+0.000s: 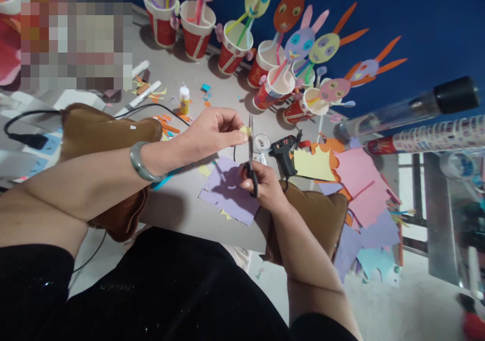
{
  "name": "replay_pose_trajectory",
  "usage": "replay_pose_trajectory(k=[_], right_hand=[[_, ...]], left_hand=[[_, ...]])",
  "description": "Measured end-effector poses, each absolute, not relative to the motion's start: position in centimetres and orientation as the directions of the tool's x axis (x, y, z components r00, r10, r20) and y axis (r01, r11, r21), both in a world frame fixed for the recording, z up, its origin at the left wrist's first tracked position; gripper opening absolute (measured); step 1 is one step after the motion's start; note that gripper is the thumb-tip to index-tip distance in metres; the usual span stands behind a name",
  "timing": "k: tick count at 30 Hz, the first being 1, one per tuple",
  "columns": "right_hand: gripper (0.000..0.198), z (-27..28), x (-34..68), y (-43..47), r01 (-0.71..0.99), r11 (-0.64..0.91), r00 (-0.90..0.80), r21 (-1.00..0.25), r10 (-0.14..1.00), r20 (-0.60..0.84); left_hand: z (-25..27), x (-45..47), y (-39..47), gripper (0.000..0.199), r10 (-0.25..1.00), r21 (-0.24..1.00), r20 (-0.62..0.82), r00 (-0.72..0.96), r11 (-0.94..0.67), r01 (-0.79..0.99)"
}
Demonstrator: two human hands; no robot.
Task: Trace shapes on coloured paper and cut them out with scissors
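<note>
Pinches a small yellow paper scrap (245, 130) between thumb and fingers of the left hand (215, 135), raised above the table (223, 91), and grips black-handled scissors (250, 154) in the right hand (265, 182), pointing the blades away from the body at the scrap's edge, too close to tell whether touching. Wears a green bangle (141, 162) just behind the left hand. Works over a purple sheet (232, 194), near a black glue gun (285, 155), before red paper cups (230, 55) bearing long-eared paper faces (300, 43).
</note>
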State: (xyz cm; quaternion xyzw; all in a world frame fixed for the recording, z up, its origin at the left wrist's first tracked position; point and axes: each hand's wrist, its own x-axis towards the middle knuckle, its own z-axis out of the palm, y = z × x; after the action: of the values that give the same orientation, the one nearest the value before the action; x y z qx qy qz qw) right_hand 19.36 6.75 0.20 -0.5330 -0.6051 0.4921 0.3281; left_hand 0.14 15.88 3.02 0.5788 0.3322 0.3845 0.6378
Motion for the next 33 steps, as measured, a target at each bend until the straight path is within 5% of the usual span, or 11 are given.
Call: replay_pose_trajectory(k=[33], right_hand=[[0.067, 0.18, 19.21, 6.77, 0.327, -0.062, -0.207, -0.943, 0.969, -0.136]], left_hand=[[2.64, 0.12, 15.84, 0.017, 0.874, 0.993, 0.038, 0.484, 0.023, -0.12]])
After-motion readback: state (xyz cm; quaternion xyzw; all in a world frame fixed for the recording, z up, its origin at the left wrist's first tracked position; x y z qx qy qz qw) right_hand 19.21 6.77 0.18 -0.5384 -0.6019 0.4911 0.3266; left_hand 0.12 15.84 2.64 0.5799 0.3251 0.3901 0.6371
